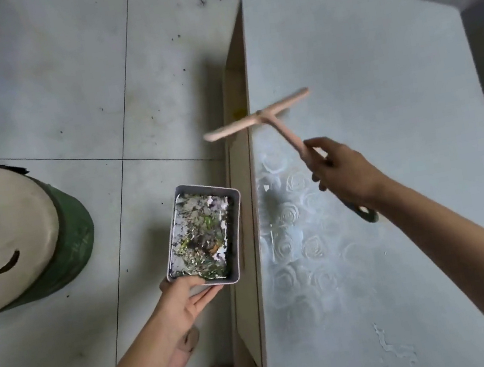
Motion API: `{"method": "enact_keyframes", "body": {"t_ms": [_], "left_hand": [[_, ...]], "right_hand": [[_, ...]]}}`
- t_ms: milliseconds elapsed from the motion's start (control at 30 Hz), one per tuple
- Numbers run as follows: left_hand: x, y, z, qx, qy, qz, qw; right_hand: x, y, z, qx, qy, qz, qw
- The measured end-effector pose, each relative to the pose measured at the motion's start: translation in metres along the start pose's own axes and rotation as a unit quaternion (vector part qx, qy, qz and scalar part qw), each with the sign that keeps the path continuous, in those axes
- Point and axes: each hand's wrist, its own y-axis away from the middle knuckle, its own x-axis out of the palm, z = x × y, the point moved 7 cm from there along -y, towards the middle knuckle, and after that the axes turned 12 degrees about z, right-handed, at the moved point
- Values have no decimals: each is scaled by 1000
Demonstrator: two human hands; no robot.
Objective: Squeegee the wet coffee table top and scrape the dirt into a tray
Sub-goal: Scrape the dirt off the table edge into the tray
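The squeegee (261,115) is shaped like a T. Its pink blade runs left to right, with the right end a bit farther away. The blade lies across the left edge of the tabletop (380,96), so its left end sticks out over the floor (58,86). It is blurry, and I cannot tell if it touches the tabletop. The handle runs from the middle of the blade back toward the person and to the right, and its green loop end pokes out under the wrist. The right hand (341,170) has its fingers curled round the handle, with the back of the hand facing up. That arm reaches in from the lower right, over the tabletop. The tray (239,225) is just beside the left edge of the tabletop, lower down, above the floor. Its long side points away from the person. It is full of wet dirt and green bits. The left hand (189,298) holds the near short end, palm up, fingers under the tray and thumb on the rim. The tabletop has wet patches (292,223) near the tray. A green tub (77,243) with a panda face on top stands on the floor at the left.
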Motion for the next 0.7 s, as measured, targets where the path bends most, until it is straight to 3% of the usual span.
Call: {"method": "enact_keyframes", "body": {"t_ms": [100, 233, 367, 533, 600, 700], "left_hand": [[-2, 6, -22, 11, -6, -11, 1000], [1, 8, -55, 24, -22, -13, 999], [3, 9, -74, 29, -24, -19, 999], [9, 15, -81, 13, -13, -19, 1000], [13, 20, -83, 5, -23, -17, 1000], [14, 27, -82, -7, -37, -19, 999]], "right_hand": [[-12, -32, 9, 37, -57, -31, 997], [1, -35, 4, 66, -9, -51, 996], [41, 33, -20, 56, 91, -62, 992], [67, 126, -42, 114, 132, 25, 984], [48, 134, -38, 119, 110, 33, 986], [2, 105, -35, 108, 1, -30, 994]]}}
